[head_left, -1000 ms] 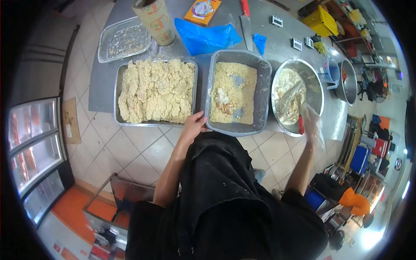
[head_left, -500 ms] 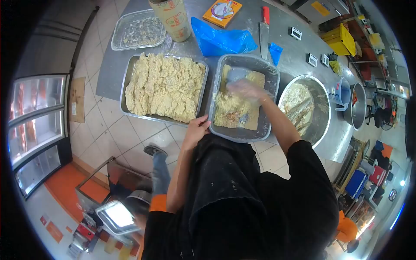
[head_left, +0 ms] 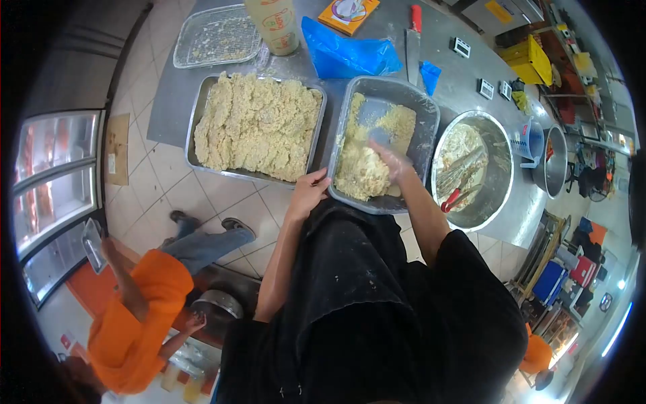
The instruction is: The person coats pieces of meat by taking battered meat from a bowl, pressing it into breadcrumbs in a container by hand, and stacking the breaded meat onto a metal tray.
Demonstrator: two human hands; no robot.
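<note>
A grey plastic tub [head_left: 425,124] of pale breading crumbs [head_left: 398,128] stands before me at the table's near edge. Inside it, my right hand [head_left: 391,163] rests against a crumb-coated piece [head_left: 363,172], slightly blurred, its fingers stretched out. My left hand [head_left: 309,193] is closed on the tub's near left corner. Left of the tub, a metal tray [head_left: 192,145] is filled with rows of coated pieces [head_left: 259,128]. To the right, a steel bowl [head_left: 501,172] holds whitish batter and tongs with red handles [head_left: 452,200].
Behind the tub are a blue plastic bag [head_left: 350,54], a knife with a red handle [head_left: 413,47], an orange box [head_left: 348,13] and a tall container [head_left: 274,27]. A wire basket [head_left: 217,39] sits back left. A person in an orange shirt [head_left: 141,316] is at lower left.
My right hand has moved down and nearer within the tub, onto the coated piece. The red tong handles have come into view. The person in orange has moved further into view at left.
</note>
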